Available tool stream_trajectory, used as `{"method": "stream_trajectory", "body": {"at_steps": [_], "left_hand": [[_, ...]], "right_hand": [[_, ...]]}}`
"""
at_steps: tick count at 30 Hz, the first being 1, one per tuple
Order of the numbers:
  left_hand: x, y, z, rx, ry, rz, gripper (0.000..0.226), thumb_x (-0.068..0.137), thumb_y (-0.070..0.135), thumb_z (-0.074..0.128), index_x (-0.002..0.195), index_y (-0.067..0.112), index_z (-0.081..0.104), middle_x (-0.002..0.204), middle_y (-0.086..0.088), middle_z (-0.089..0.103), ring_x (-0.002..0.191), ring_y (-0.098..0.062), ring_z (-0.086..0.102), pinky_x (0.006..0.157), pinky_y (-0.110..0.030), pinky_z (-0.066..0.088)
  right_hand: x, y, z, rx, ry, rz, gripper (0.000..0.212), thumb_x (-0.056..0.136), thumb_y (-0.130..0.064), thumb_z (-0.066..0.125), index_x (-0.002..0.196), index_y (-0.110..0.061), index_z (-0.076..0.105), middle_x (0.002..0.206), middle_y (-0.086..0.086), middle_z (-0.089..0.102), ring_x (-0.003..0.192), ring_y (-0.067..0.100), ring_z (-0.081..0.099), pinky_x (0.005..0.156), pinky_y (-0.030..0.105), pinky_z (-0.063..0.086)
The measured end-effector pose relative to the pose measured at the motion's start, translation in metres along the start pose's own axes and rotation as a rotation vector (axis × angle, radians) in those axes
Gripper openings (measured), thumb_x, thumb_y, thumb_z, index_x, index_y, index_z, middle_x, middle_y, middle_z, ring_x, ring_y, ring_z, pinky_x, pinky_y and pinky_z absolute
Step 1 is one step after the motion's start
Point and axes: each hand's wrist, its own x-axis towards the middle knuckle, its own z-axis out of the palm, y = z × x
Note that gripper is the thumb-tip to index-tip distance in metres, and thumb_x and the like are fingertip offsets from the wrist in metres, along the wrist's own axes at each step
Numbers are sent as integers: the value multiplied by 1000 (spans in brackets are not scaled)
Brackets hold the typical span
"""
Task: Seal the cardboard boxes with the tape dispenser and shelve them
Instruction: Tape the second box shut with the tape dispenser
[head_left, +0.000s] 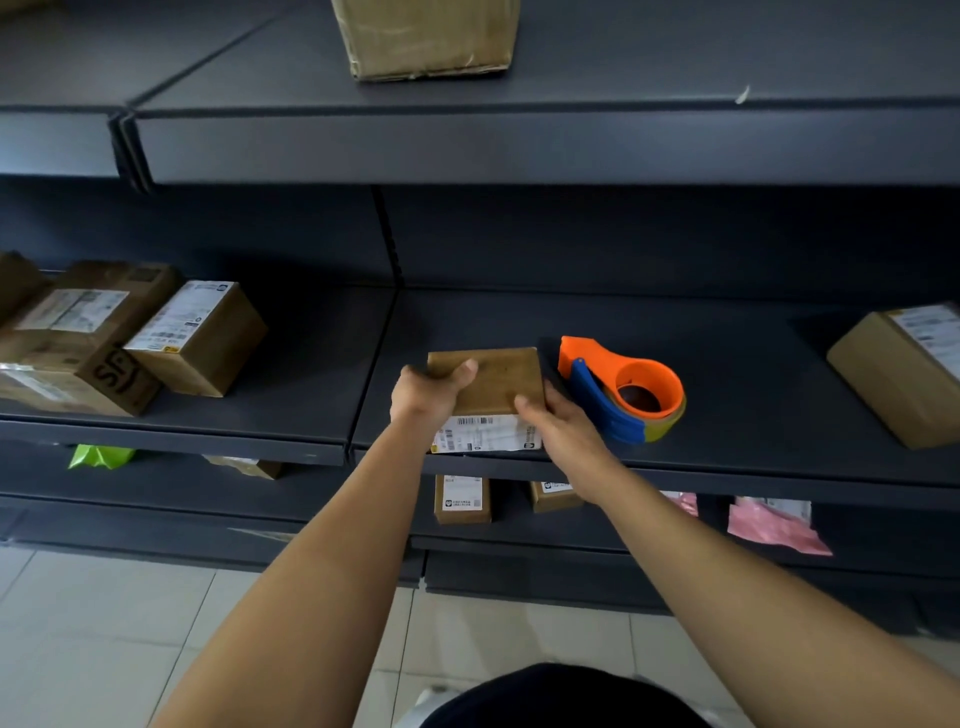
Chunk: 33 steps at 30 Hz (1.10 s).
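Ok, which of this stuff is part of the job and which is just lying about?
Job: box held by left hand and right hand; tape dispenser; shelf.
Lying about: green bag; pink bags.

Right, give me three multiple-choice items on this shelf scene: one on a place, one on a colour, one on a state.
1. Where does the tape dispenser lie?
A. on the floor
B. on the shelf, just right of the small box
C. on top of a box

2. What colours is the tape dispenser?
A. orange and blue
B. green and white
C. all black

3. How is the small box held?
A. gripped by both hands
B. by one hand only
C. by no hand

Answers:
1 B: it lies on the dark shelf beside the small box.
2 A: it has an orange body and a blue handle.
3 A: the left hand and the right hand each grip a side, thumbs on top.
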Motion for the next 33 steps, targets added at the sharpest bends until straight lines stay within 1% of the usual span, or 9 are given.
{"method": "stream_trajectory", "body": {"at_steps": [5, 9, 12, 16, 20, 23, 26, 29, 33], "left_hand": [[-1, 4, 0, -218, -104, -17, 49, 83, 48, 67, 115, 13, 55, 102, -1, 66, 96, -22, 63, 90, -37, 50], [-6, 0, 1, -423, -217, -11, 55, 79, 54, 68, 115, 16, 50, 100, -4, 70, 96, -20, 65, 90, -36, 49], [-7, 0, -2, -479, -237, 1, 52, 82, 49, 64, 120, 19, 45, 101, -9, 68, 99, -24, 63, 95, -45, 48], [-3, 3, -11, -537, -202, 2, 39, 93, 37, 51, 122, 10, 51, 99, -9, 65, 102, -26, 63, 87, -42, 54], [2, 2, -12, -572, -172, 15, 36, 96, 37, 48, 123, 13, 46, 97, -4, 62, 92, -12, 60, 89, -45, 53], [5, 3, -6, -597, -222, 21, 40, 97, 36, 45, 127, 12, 53, 111, -6, 67, 106, -17, 63, 92, -37, 52], [4, -2, 3, -621, -220, 2, 40, 91, 35, 50, 126, 17, 51, 116, -5, 66, 111, -20, 61, 105, -41, 43], [0, -9, 5, -607, -208, 14, 27, 88, 38, 51, 110, 23, 51, 113, -5, 67, 112, -22, 60, 106, -46, 41], [-14, -9, 5, -573, -261, 57, 53, 93, 49, 45, 139, 25, 43, 126, 1, 63, 114, -15, 60, 104, -41, 44]], "right_hand": [[8, -16, -4, -61, 98, -47, 41, 100, -40, 41, 137, -23, 47, 131, 1, 56, 122, 19, 52, 98, 28, 39], [16, -31, -2, -181, 163, -16, 60, 100, -47, 35, 153, -25, 17, 150, 5, 38, 135, 24, 40, 103, 30, 34], [23, -42, -2, -229, 177, -23, 55, 101, -47, 33, 151, -27, 24, 151, 6, 38, 135, 25, 41, 102, 29, 35], [32, -50, 0, -328, 208, 38, 54, 99, -52, 29, 120, -12, 58, 118, 12, 64, 102, 26, 61, 81, 31, 46], [34, -51, -1, -222, 177, 170, 52, 97, -53, 32, 102, -8, 58, 102, 10, 64, 89, 24, 63, 80, 42, 58], [26, -47, 1, -227, 111, 308, 53, 96, -58, 29, 92, -12, 55, 89, 10, 65, 72, 22, 64, 69, 35, 60], [23, -44, 5, -394, 136, 264, 56, 97, -58, 24, 83, -11, 52, 85, 7, 59, 81, 24, 61, 73, 34, 52], [26, -39, 12, -204, 179, 92, 41, 102, -41, 29, 89, -15, 58, 95, 7, 59, 89, 21, 54, 71, 27, 40], [26, -36, 23, 210, 168, 166, 42, 100, -49, 34, 99, -18, 62, 98, 1, 65, 93, 18, 60, 89, 33, 47]]}}
